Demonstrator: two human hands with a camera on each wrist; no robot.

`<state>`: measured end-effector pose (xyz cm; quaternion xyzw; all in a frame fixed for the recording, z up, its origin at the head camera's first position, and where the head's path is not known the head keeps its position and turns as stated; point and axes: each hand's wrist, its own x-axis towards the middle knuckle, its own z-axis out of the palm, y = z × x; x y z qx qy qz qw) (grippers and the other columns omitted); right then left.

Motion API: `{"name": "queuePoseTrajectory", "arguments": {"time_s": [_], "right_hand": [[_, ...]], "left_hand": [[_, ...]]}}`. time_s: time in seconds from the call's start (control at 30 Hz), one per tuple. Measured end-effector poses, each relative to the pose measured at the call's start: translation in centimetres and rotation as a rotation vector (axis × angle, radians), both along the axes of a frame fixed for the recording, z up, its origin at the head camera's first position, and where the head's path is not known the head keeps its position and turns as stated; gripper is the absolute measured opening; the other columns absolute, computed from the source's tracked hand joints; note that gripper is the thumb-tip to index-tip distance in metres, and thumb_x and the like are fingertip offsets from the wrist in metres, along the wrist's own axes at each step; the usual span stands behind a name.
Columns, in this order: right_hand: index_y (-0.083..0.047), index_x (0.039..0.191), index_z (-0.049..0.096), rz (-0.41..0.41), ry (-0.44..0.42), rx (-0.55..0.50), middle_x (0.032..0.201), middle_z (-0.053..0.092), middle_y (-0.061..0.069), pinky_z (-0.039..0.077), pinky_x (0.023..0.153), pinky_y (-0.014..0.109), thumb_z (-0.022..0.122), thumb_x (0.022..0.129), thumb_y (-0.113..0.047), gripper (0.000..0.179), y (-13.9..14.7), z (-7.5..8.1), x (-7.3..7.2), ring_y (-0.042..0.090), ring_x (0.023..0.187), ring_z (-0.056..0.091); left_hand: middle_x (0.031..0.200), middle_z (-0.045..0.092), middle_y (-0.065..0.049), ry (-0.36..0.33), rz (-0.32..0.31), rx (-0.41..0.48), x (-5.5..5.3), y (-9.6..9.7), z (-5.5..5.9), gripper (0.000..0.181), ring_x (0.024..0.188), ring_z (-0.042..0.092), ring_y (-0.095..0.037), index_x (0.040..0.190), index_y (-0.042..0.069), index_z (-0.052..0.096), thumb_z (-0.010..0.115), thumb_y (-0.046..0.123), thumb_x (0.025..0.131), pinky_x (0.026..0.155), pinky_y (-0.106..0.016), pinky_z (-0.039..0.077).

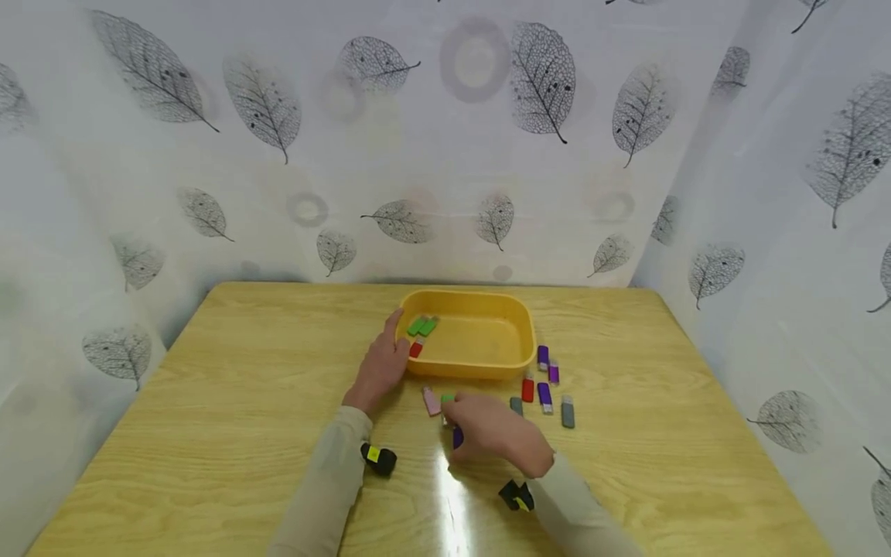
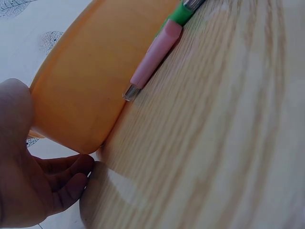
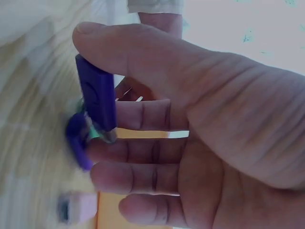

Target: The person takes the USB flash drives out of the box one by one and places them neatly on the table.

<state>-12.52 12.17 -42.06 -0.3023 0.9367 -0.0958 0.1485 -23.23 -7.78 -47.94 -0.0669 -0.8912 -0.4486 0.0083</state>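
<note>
My left hand (image 1: 383,363) holds the left end of a yellow plastic tray (image 1: 473,370), thumb at the rim and fingers against its side. Inside the tray's left end lie two green USB sticks (image 1: 422,326) and a red USB stick (image 1: 415,350). In front of the tray, my right hand (image 1: 490,425) is low over the table. The right wrist view shows it pinching a purple USB stick (image 3: 97,93) by thumb and fingers. Another purple stick (image 3: 76,140) lies by the fingertips, blurred. A green stick (image 1: 448,398) is partly hidden under the hand; a pink stick (image 1: 431,401) lies left of it.
Right of my right hand lie a red stick (image 1: 527,388), several purple sticks (image 1: 544,396) and two grey sticks (image 1: 568,413). The wooden table (image 1: 244,433) reaches back to a leaf-patterned curtain (image 1: 418,155), which also hangs at both sides.
</note>
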Motion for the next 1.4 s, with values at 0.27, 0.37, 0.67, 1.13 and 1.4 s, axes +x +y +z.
{"name": "queuePoseTrajectory", "arguments": {"time_s": [0.27, 0.37, 0.67, 1.13, 1.4], "right_hand": [[-0.017, 0.097, 0.06, -0.008, 0.027, 0.027, 0.087, 0.054, -0.007, 0.043, 0.06, 0.022, 0.084, 0.075, -0.039, 0.039, 1.2, -0.6, 0.1, 0.007, 0.071, 0.048], [-0.017, 0.099, 0.06, -0.008, 0.019, 0.02, 0.09, 0.056, -0.006, 0.044, 0.062, 0.022, 0.084, 0.075, -0.037, 0.039, 1.4, -0.7, 0.2, 0.007, 0.073, 0.05], [-0.018, 0.099, 0.061, -0.039, 0.012, 0.038, 0.089, 0.055, -0.006, 0.044, 0.061, 0.023, 0.085, 0.075, -0.032, 0.037, 2.0, -1.0, 0.5, 0.008, 0.072, 0.05], [-0.016, 0.114, 0.062, -0.075, 0.007, 0.052, 0.099, 0.059, -0.002, 0.05, 0.07, 0.027, 0.085, 0.075, -0.032, 0.048, 2.0, -0.9, 0.3, 0.01, 0.081, 0.055], [-0.013, 0.112, 0.064, -0.105, 0.012, 0.061, 0.099, 0.059, -0.002, 0.051, 0.073, 0.028, 0.086, 0.074, -0.035, 0.049, 2.2, -1.3, 0.3, 0.011, 0.082, 0.055]], "left_hand": [[0.144, 0.047, -0.022, -0.014, 0.003, -0.01, -0.2, -0.4, 0.2, 0.06, 0.117, 0.052, -0.035, 0.158, 0.021, 0.019, 0.038, 0.024, 0.101, 0.11, -0.054, 0.038], [0.15, 0.043, -0.021, -0.027, 0.003, 0.0, -0.2, -0.4, 0.0, 0.061, 0.126, 0.05, -0.036, 0.159, 0.021, 0.019, 0.037, 0.024, 0.101, 0.113, -0.054, 0.033], [0.15, 0.042, -0.02, -0.052, 0.008, 0.008, 0.0, -0.1, -0.2, 0.061, 0.126, 0.049, -0.035, 0.159, 0.023, 0.017, 0.037, 0.025, 0.101, 0.113, -0.054, 0.033], [0.151, 0.041, -0.02, -0.03, -0.012, 0.018, 0.0, -0.1, 0.5, 0.061, 0.127, 0.049, -0.035, 0.159, 0.02, 0.017, 0.038, 0.023, 0.101, 0.114, -0.054, 0.031], [0.15, 0.042, -0.02, -0.047, 0.0, 0.03, 0.1, 0.2, 0.2, 0.06, 0.121, 0.05, -0.034, 0.159, 0.021, 0.019, 0.037, 0.023, 0.101, 0.114, -0.053, 0.031]]}}
